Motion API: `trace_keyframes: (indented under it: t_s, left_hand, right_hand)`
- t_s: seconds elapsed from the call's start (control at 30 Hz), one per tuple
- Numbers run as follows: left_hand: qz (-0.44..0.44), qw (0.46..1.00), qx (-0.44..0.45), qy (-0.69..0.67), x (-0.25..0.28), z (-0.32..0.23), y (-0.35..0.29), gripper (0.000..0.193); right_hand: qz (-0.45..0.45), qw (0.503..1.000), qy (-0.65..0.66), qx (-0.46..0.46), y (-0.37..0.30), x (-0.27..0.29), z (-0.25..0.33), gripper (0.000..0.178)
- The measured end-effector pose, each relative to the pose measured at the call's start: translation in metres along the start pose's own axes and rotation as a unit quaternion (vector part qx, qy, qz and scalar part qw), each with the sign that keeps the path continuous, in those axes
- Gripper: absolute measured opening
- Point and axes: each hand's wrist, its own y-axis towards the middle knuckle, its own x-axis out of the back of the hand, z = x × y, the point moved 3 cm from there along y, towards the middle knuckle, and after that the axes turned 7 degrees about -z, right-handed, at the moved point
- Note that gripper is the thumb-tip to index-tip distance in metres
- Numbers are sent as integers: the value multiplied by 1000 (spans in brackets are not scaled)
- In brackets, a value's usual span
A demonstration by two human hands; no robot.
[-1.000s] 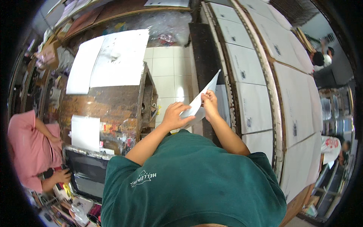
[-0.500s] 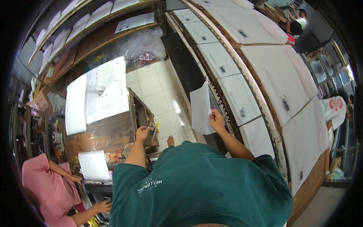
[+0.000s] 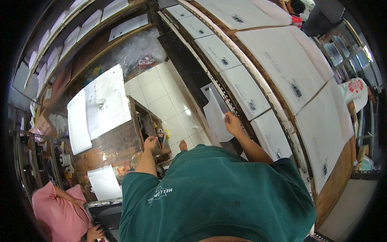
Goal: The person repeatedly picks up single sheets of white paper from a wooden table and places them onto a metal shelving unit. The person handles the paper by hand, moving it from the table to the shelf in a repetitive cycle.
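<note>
My right hand [image 3: 233,123] pinches the right edge of a white paper sheet [image 3: 215,119] between thumb and fingers. The sheet is bent and partly raised over a long dark ledge [image 3: 183,56]. Beside its upper edge shows a greyer printed surface [image 3: 213,92]; whether this is a second sheet I cannot tell. My left hand [image 3: 150,144] is closed with fingers curled, next to the right edge of a paint-stained wooden table [image 3: 117,143]. Nothing shows sticking out of it.
White printed sheets [image 3: 246,90] lie in rows along the racks at right. More sheets [image 3: 102,103] cover the table. Tools [image 3: 162,136] sit in its side shelf. A co-worker in pink [image 3: 60,209] is at lower left, beside a dark frame [image 3: 107,213]. Others stand at far right.
The view has shifted and turned slightly. The sheet in my right hand has tilted, and a printed grey surface now shows beside it. My left hand stays by the table edge. The co-worker's arms moved.
</note>
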Motion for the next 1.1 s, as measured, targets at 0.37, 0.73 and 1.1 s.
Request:
trace_keyframes:
  t_s: [0.37, 0.73, 1.1]
  left_hand:
    - [77, 996, -40, -36, -40, 2, -84, 48]
    - [28, 994, -73, -71, -21, -31, -106, 47]
    - [-318, 930, -158, -96, 45, -63, -101, 22]
  right_hand:
    - [33, 996, 40, 72, 4, -35, -26, 15]
    - [111, 989, 61, 78, 38, -56, -24, 22]
    - [125, 978, 101, 131, 52, -66, -41, 24]
